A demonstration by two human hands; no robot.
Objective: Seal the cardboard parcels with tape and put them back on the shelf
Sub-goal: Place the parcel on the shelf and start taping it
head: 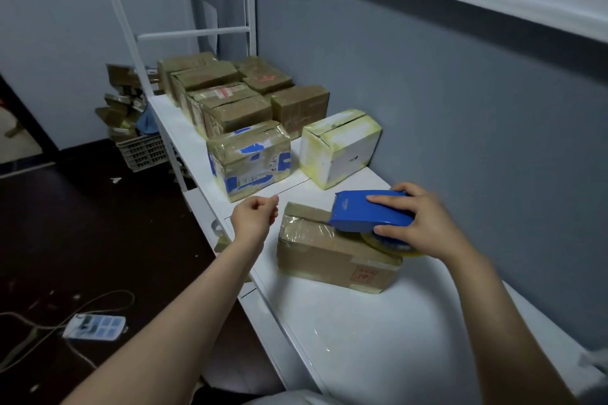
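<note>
White shelf meets grey wall, dark floor.

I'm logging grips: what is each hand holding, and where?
The right hand grips the blue tape dispenser around its rear, above the tape roll. The left hand is curled; whether it pinches anything cannot be told.

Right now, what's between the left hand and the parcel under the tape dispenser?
Nothing: only a narrow strip of bare white shelf separates the left hand from the brown parcel, as the head view shows.
</note>
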